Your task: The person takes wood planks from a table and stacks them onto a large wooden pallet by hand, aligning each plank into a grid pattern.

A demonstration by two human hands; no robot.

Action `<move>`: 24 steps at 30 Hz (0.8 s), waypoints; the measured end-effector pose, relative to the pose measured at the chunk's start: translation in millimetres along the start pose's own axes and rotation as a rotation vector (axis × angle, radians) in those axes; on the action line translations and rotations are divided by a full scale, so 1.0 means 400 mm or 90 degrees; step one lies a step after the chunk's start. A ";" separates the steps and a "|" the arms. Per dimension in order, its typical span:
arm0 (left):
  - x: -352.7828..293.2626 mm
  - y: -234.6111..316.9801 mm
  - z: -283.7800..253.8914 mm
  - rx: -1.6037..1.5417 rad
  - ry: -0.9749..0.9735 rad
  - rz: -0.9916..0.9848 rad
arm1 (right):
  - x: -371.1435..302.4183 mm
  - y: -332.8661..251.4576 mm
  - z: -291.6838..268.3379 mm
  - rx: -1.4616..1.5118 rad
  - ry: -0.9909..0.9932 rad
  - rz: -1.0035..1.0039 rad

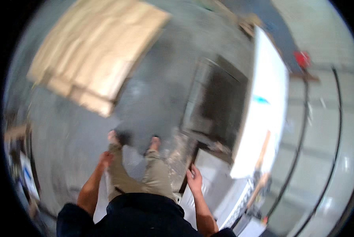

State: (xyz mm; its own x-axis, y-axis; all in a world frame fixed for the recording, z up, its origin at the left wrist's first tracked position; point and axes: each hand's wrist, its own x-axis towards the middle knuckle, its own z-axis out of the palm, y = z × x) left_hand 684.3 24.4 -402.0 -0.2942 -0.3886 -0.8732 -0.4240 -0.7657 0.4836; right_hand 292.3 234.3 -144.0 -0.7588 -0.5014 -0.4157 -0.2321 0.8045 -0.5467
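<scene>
Shirt (145, 217), right grip (194, 179) near pale surface (212, 172)

Moderate, diffuse light. White board (272, 75) brightest, nearly washed out. Left of board: cool sheen on grey floor (139, 93), soft shadow beside wooden stack (102, 45). Right of board: small glints on pale surface (321, 134). Motion blur throughout. Fisheye bends outlines; black vignette at rim.

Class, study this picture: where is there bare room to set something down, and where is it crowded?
The broadest free patch is grey floor between the wood-coloured stack and the dark framed object, ahead of the feet. More bare floor lies left of the left hand. Crowded: the far-left edge, and the clutter at the white panel's near end.
</scene>
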 end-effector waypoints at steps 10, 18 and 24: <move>-0.173 0.330 0.236 0.266 0.006 0.146 | -0.048 0.160 -0.536 -0.208 0.533 -0.016; -0.250 0.547 0.634 0.291 -0.056 0.183 | 0.062 0.341 -0.911 -0.373 0.405 0.232; -0.330 0.639 0.888 0.356 -0.128 0.300 | 0.122 0.459 -1.047 -0.225 0.168 0.297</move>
State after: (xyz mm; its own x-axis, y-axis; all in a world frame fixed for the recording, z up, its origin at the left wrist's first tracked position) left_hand 310.6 62.2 -141.8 -0.6797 -0.4680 -0.5648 -0.5705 -0.1466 0.8081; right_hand -42.0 491.0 39.8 -0.9423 -0.0148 -0.3344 0.0057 0.9982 -0.0601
